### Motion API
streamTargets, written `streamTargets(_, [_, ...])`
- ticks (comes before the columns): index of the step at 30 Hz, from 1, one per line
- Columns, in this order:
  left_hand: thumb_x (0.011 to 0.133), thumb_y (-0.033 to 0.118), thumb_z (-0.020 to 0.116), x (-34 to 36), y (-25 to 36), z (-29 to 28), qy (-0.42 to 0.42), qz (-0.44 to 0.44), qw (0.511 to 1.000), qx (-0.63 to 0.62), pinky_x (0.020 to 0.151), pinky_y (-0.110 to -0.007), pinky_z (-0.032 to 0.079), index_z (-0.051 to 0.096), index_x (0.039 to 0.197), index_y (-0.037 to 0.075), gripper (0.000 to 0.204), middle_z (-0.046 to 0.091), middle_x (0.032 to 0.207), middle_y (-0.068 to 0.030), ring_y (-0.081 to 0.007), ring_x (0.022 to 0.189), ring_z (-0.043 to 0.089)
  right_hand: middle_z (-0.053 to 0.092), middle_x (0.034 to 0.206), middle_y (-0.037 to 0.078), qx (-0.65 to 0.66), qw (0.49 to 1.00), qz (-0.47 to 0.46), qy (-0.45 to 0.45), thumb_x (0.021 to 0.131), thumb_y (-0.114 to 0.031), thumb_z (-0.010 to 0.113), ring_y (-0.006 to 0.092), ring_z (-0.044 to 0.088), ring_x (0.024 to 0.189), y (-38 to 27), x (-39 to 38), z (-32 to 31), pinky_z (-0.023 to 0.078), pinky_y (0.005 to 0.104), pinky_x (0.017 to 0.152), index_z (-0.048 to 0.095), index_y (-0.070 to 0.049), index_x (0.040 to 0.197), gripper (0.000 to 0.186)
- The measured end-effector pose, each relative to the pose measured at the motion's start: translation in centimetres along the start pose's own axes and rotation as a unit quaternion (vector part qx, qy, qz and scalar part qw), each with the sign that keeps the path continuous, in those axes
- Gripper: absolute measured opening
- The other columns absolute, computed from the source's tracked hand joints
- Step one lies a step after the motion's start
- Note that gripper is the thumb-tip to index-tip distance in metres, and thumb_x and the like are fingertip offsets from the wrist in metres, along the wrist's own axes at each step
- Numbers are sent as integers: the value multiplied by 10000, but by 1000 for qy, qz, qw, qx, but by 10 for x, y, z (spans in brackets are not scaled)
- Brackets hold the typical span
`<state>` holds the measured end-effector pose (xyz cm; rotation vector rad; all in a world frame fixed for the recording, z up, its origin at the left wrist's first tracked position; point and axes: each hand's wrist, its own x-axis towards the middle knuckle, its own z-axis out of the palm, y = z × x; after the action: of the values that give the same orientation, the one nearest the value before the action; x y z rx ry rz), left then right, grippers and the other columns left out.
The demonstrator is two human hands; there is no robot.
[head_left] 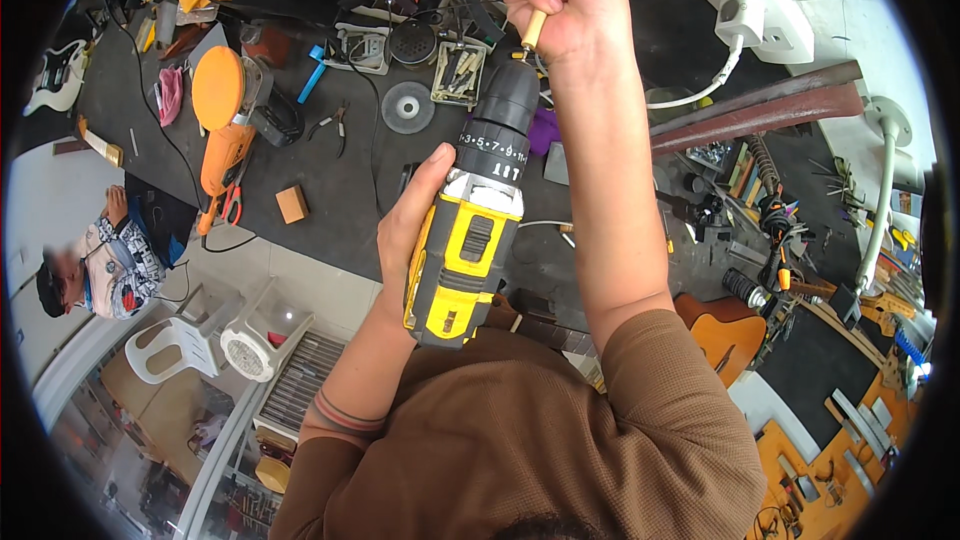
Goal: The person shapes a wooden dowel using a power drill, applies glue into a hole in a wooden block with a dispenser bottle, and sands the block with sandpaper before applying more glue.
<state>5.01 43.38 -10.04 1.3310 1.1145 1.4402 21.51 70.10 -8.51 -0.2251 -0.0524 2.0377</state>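
Note:
A yellow and black cordless drill (465, 270) points away from me in the middle of the view, with my left hand (408, 235) wrapped round it from the left. The handle is hidden under the drill's body. Above the black chuck (508, 95), my right hand (565, 0) is closed on a slim pale wooden rod (535, 28), which lines up with a small metal piece at the chuck's tip. A purple item (545, 130) and a tray of small pale pieces (455, 75) lie on the bench behind the drill.
The dark bench (330, 170) holds an orange sander (215, 135), pliers (335, 120), a disc (405, 107), a wood block (292, 203), cables and tools. A white socket (740, 15) is upper right; a guitar (710, 335) is lower right. Another person (100, 260) is at left, near a white chair (160, 345).

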Motion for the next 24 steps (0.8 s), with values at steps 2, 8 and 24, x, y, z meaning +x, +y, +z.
streamTargets(2, [1137,93,618,-1,-1,1,10,-3,1000,18,966,-382,693,533,1648,51,519,715,1393,-200,-279,1138,799,279,675,-48,-5,1000,-4,8,1253,-520,336,103,228,505,1,0,0,211,285,394,511,-166,923,515])
streamTargets(8, [1162,131,578,-3,-5,0,12,-14,999,32,950,-374,694,540,1638,53,485,739,1349,-196,-269,1102,807,278,675,-48,-2,1000,-7,3,1255,-516,329,104,219,500,0,-1,1,210,289,389,510,-163,925,516])
streamTargets(24, [1200,197,509,-3,-4,3,14,-26,999,20,916,-369,699,584,1594,78,418,761,1314,-193,-259,1055,820,285,677,-51,3,1000,1,1,1254,-518,334,98,217,498,-1,-2,1,206,284,384,524,-165,915,525])
